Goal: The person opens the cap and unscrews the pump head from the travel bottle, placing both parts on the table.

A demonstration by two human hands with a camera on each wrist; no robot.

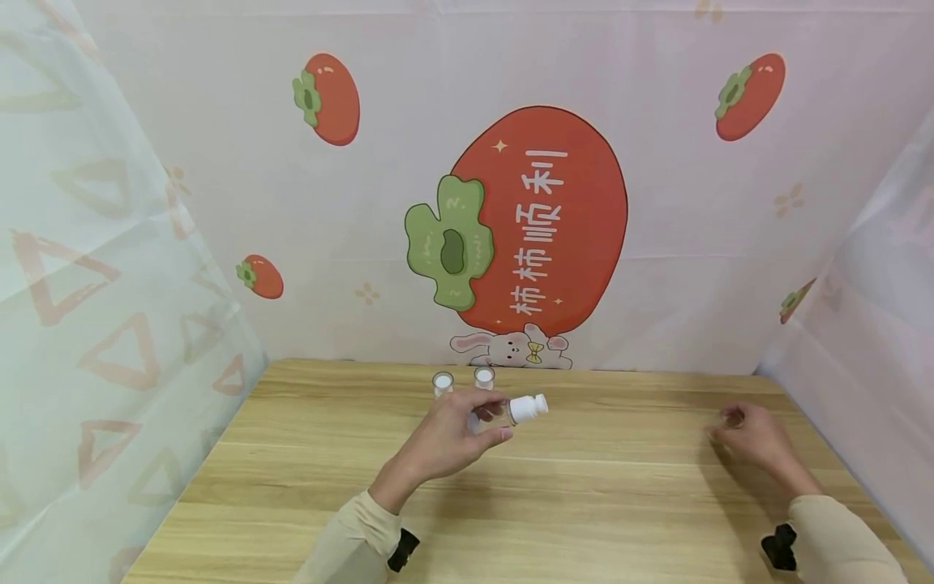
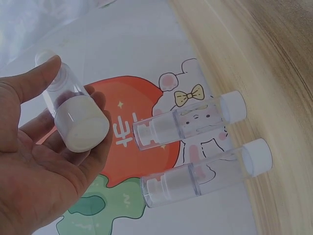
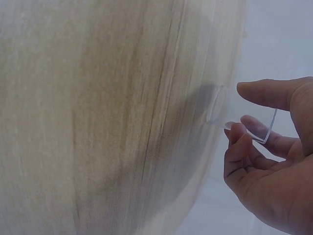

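Two grips, well apart

From my remote post I see the left hand (image 1: 447,434) grasping a clear bottle (image 2: 76,110), thumb and fingers round it, raised over the surface (image 1: 584,495), its white pump (image 1: 527,408) tilted toward the right edge. The right hand (image 1: 759,438) grips a clear cap (image 3: 234,110) near the far right corner (so transparent on my feed that I cannot tell whether its rim touches down). One capped bottle (image 2: 205,174) and a second capped bottle (image 2: 190,120) stand upright, slightly apart, near the far edge. Behind them I see a printed persimmon (image 1: 562,219).
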